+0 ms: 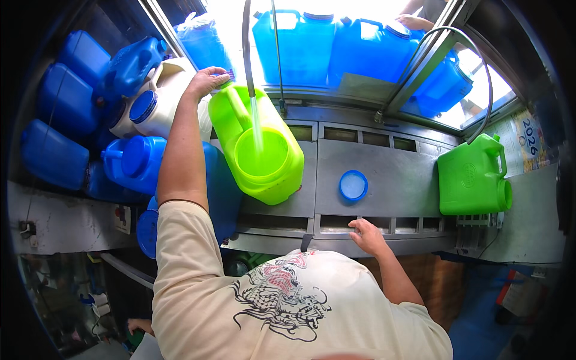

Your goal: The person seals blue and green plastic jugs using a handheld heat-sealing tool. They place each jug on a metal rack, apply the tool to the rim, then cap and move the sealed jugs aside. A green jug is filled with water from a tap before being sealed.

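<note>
A light green plastic water container stands on the steel counter, its wide mouth uncovered. From a hanging hose, water runs into that mouth. My left hand has its fingers on the small purple cap at the container's far corner. My right hand hangs near the counter's front edge with fingers slightly curled and nothing in them. Between the hands' reach, a round blue lid lies inside up on the counter. Farther right rests a darker green container with an uncovered mouth.
Blue containers and white ones crowd the left side. More blue containers stand beyond the window frame, where another person's hand shows. A second hose arches at the right. Another hand appears at lower left.
</note>
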### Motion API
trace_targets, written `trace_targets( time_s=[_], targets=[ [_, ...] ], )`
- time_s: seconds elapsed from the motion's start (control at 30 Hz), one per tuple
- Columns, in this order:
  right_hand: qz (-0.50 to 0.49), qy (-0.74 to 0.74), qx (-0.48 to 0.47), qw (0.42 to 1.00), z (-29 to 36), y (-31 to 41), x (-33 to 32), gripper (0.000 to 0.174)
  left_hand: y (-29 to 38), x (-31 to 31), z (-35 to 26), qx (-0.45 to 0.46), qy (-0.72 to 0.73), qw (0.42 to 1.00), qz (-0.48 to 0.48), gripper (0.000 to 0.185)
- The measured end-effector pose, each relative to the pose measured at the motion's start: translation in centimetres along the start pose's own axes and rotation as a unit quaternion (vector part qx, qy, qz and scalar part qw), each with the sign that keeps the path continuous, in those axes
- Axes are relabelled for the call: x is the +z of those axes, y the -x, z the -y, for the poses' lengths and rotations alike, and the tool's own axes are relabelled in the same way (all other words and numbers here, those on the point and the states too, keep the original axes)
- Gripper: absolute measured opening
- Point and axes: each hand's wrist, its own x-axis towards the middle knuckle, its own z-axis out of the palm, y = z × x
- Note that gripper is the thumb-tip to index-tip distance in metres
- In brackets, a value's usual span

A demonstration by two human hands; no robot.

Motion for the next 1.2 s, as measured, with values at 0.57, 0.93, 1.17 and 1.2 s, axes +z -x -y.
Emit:
trace_targets(
  time_s=[0.57, 0.93, 1.17, 1.2],
  targets=[
    [-0.005, -0.008, -0.034, 0.999, 1.0, -2.5, -4.8, 0.029, 0.4, 2.2, 4.0, 0.024, 0.301, 0.952, -0.059, 0.045],
    [0.036, 0.064, -0.223, 0.972, 4.4, -18.1, -15.1, 0.032, 1.1, 4.4, 5.1, 0.058, 0.278, 0.948, -0.145, 0.045],
    [0.119, 0.217, -0.219, 0.944, 7.7, -34.8, -10.5, 0.043, 0.5, 4.7, 5.3, 0.062, 0.28, 0.947, -0.147, 0.031],
    [0.107, 0.222, -0.212, 0.946, 8.1, -36.8, -9.6, 0.044, 1.0, 4.9, 5.1, 0.043, 0.285, 0.944, -0.159, 0.032]
  ],
)
